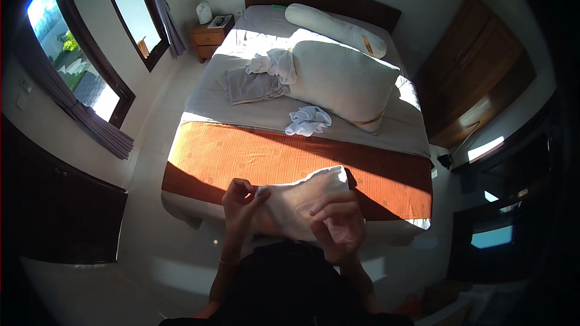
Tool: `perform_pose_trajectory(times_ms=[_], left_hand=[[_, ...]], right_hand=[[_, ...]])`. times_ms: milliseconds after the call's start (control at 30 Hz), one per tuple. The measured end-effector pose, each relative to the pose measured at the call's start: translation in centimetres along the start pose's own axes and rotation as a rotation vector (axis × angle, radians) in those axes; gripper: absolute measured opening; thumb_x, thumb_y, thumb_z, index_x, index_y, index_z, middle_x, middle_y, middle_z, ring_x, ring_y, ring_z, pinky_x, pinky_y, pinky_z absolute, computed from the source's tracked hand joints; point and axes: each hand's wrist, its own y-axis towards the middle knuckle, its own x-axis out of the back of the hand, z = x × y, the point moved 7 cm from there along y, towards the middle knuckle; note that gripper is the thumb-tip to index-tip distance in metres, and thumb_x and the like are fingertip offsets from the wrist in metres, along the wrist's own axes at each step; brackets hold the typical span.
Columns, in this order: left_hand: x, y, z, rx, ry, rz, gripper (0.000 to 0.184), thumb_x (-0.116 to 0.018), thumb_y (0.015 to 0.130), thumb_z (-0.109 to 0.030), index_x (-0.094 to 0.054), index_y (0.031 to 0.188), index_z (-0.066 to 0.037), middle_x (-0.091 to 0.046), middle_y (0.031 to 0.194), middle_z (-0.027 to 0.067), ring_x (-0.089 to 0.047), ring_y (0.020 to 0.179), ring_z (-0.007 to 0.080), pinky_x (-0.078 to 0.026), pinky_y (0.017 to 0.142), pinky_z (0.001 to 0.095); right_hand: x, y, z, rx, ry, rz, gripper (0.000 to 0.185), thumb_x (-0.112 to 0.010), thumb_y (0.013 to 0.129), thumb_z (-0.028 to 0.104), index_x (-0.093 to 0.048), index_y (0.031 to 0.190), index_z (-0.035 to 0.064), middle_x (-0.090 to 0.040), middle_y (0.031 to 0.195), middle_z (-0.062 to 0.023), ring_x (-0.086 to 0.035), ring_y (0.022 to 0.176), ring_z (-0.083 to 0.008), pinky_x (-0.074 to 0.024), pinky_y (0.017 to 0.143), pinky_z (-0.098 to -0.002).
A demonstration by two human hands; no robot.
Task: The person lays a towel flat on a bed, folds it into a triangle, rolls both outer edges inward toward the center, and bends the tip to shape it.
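A thin white cloth [302, 192] is stretched out in front of me, low over the foot of the bed, with sunlight on part of it. My left hand [240, 205] pinches its left corner between thumb and fingers. In front of the cloth's right part is my right hand [339, 226], fingers curved and the thumb apart from them. It is slightly blurred, and whether it touches the cloth is unclear. Below the hands, my dark clothing hides the cloth's lower edge.
The bed carries an orange runner [241, 151], a crumpled white cloth [308, 121], a grey folded cloth [254, 86], a large pillow [344, 81] and a bolster [332, 27]. A wooden nightstand [208, 37] stands back left. At right is a wooden wardrobe [477, 66].
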Motion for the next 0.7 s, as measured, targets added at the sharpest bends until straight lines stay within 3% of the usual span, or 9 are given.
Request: perform_pose_trajectory(times_ms=[67,133,200,300,433,500,533,700], left_hand=[[-2.1,-0.9,-0.7,0.019,0.006,0.050,0.030,-0.070,0.075,0.009,-0.046,0.085,-0.005,-0.057,0.079,0.0036,-0.059,0.081,0.0101,-0.051,0.075,0.0244],[-2.8,-1.3,-0.3,0.021,0.010,0.101,0.031,-0.069,0.074,0.010,-0.046,0.088,-0.005,-0.057,0.083,0.0028,-0.060,0.087,0.0121,-0.051,0.081,0.0273],[-2.7,-1.5,-0.3,-0.018,0.076,0.062,0.032,-0.070,0.074,0.010,-0.046,0.089,-0.005,-0.056,0.087,0.0029,-0.059,0.089,0.0126,-0.051,0.083,0.0288],[-2.4,-1.9,-0.7,-0.060,0.207,0.024,0.033,-0.071,0.073,0.009,-0.047,0.091,-0.005,-0.054,0.092,0.0038,-0.059,0.093,0.0134,-0.051,0.084,0.0305],[-3.1,-2.4,-2.4,-0.328,0.594,0.034,0.035,-0.074,0.073,0.003,-0.049,0.098,0.000,-0.057,0.090,0.0085,-0.063,0.087,0.0168,-0.055,0.072,0.0297],[-3.5,-2.3,-1.8,-0.312,0.566,0.076,0.037,-0.075,0.072,0.001,-0.050,0.100,0.001,-0.058,0.091,0.0103,-0.064,0.083,0.0180,-0.055,0.069,0.0299],[-3.6,-2.2,-1.6,-0.305,0.552,0.098,0.038,-0.076,0.072,-0.001,-0.051,0.101,0.002,-0.059,0.092,0.0112,-0.064,0.081,0.0186,-0.055,0.068,0.0301],[-4.2,-2.3,-0.6,-0.250,0.597,0.340,0.033,-0.078,0.071,-0.012,-0.056,0.093,0.000,-0.064,0.084,0.0101,-0.064,0.071,0.0191,-0.053,0.063,0.0319]], right_hand=[[-0.5,-0.7,-7.4,-0.174,0.126,0.041,0.021,-0.059,0.084,-0.004,-0.052,0.104,-0.0006,-0.051,0.105,-0.0106,-0.054,0.095,-0.0156,-0.0436,0.084,-0.0263],[-1.3,-1.8,-11.2,-0.287,0.024,0.098,0.025,-0.060,0.085,0.000,-0.052,0.109,-0.0005,-0.053,0.110,-0.0109,-0.054,0.101,-0.0155,-0.0428,0.088,-0.0264],[-2.5,-1.1,-10.4,-0.356,0.007,0.212,0.033,-0.062,0.086,0.006,-0.051,0.117,-0.0011,-0.057,0.115,-0.0109,-0.055,0.104,-0.0154,-0.0432,0.090,-0.0267],[-2.3,-2.8,-13.2,-0.485,0.084,0.145,0.030,-0.065,0.084,0.007,-0.056,0.111,-0.0021,-0.062,0.105,-0.0091,-0.058,0.097,-0.0148,-0.0452,0.086,-0.0273],[-0.7,-2.5,-13.1,-0.526,-0.094,0.100,0.019,-0.068,0.079,0.005,-0.064,0.097,-0.0008,-0.065,0.091,-0.0068,-0.061,0.088,-0.0142,-0.0471,0.081,-0.0273],[-0.3,-2.0,-12.0,-0.502,-0.197,0.112,0.013,-0.069,0.078,0.004,-0.067,0.090,0.0001,-0.065,0.086,-0.0063,-0.061,0.086,-0.0137,-0.0473,0.079,-0.0270],[-0.3,-1.9,-11.5,-0.471,-0.132,0.078,0.011,-0.062,0.083,0.004,-0.065,0.091,-0.0034,-0.066,0.086,-0.0099,-0.062,0.081,-0.0158,-0.0477,0.076,-0.0269],[2.3,-1.8,-10.1,-0.382,-0.278,-0.035,0.008,-0.059,0.085,0.003,-0.063,0.090,-0.0029,-0.062,0.083,-0.0080,-0.059,0.079,-0.0136,-0.0465,0.075,-0.0260]])
